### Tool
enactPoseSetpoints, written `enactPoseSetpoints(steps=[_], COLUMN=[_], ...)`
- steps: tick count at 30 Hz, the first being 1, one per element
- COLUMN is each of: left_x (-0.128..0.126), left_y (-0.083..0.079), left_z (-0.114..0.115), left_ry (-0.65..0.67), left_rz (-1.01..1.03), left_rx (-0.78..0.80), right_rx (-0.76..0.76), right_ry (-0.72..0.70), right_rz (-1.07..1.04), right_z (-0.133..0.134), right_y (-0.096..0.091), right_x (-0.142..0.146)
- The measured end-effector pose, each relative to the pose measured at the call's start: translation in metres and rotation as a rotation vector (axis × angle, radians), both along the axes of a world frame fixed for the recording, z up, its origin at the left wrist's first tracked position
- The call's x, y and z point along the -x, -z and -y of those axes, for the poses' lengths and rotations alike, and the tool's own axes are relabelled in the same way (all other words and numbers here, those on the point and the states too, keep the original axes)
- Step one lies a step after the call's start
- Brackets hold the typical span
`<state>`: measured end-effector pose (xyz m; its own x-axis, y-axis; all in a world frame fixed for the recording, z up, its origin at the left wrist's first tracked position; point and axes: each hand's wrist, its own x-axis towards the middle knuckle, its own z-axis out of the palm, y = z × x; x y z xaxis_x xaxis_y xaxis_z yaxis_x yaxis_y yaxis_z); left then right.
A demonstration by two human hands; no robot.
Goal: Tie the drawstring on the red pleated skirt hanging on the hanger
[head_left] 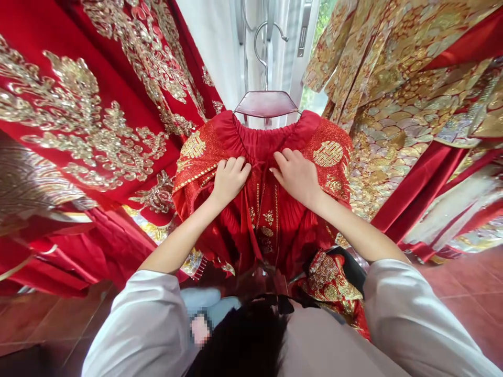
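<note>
red skirt hangs from hanger | left hand gripping gathered waistband below hanger, left of centre | right hand flat on waistband, right of centre | gold-embroidered garments right of skirt

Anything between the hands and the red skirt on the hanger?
Nothing visible. The left hand and right hand both rest directly on the red skirt just below its waistband, under the hanger.
</note>
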<state>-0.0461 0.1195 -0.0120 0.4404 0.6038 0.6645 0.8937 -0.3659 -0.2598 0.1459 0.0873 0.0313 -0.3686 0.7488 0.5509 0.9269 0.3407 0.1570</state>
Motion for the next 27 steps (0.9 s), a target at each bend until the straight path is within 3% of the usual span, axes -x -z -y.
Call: enactPoseSetpoints(steps=[3,6,10,13,15,18,23,25,27], left_x=[-0.004,-0.007,-0.012,-0.021,-0.027,-0.025,0.012,0.028,0.038], left_y=[-0.008,-0.018,-0.030,-0.040,-0.048,-0.062,-0.083,-0.088,-0.091], left_z=[0.008,0.019,0.027,0.030,0.029,0.021,0.000,-0.001,0.004], left_ry=[0.043,0.193,0.329,0.353,0.383,0.434,0.466,0.501,0.553], left_rz=[0.075,0.336,0.638,0.723,0.738,0.759,0.866,0.909,0.916], left_rx=[0.081,0.255,0.349,0.308,0.291,0.238,0.011,0.052,0.238], right_rx=[0.033,0.054,0.197,0.354,0.363,0.259,0.109,0.100,0.162], right_ry=[-0.020,-0.070,-0.272,-0.384,-0.386,-0.310,-0.171,-0.157,-0.185], right_rz=[0.007,-0.112,-0.540,-0.881,-0.966,-0.867,-0.659,-0.621,-0.561], right_z=[-0.015,-0.024,-0.036,-0.046,-0.049,-0.047,-0.041,-0.041,-0.041], right_y=[0.002,0.003,0.003,0.002,0.001,-0.004,-0.030,-0.041,-0.048], right_x=[0.003,-0.002,-0.006,0.001,0.006,0.000,-0.049,-0.066,-0.074])
